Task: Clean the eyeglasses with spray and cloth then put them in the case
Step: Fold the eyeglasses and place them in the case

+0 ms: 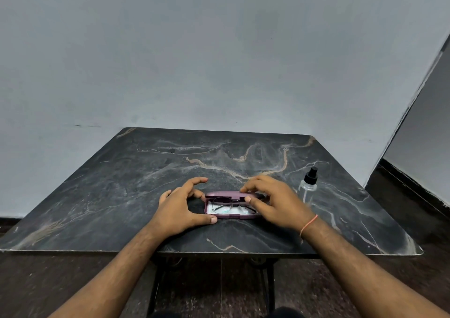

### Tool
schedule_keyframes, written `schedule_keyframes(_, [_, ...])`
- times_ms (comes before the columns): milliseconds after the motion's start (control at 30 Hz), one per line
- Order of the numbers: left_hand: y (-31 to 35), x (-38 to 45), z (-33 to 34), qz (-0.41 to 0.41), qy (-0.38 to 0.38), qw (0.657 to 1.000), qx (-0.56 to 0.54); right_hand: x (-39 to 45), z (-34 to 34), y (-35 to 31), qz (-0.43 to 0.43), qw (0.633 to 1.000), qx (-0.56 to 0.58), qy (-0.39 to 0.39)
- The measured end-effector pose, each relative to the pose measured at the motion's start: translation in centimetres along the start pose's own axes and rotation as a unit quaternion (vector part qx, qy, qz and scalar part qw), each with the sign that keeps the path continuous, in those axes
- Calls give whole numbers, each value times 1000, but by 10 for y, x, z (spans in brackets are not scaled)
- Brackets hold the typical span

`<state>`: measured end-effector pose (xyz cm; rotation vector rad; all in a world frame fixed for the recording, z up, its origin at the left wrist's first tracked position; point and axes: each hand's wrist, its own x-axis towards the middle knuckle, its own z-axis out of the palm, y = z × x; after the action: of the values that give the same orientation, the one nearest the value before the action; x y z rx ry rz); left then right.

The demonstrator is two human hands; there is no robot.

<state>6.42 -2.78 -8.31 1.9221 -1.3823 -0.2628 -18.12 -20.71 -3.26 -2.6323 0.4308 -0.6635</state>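
Note:
A mauve glasses case lies open on the dark marble table, near the front middle. Thin-framed eyeglasses rest folded inside it on a white cloth. My left hand holds the case's left end, thumb at the front edge and fingers curved over the back. My right hand grips the raised lid at its right end between thumb and fingers. A clear spray bottle with a black nozzle stands upright just right of my right hand.
A grey wall rises directly behind the table's far edge. The table's front edge runs just under my forearms, with black legs and dark floor below. A dark skirting and second wall stand at the far right.

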Motion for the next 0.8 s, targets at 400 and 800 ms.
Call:
schedule_keyframes(400, [-3,1,2,3,-9,999,36,-24,22,-1,4,999,29,29])
schedule_keyframes(800, [-8,5,4,27,4,998,52,-26,29,6,72,988,134,42])
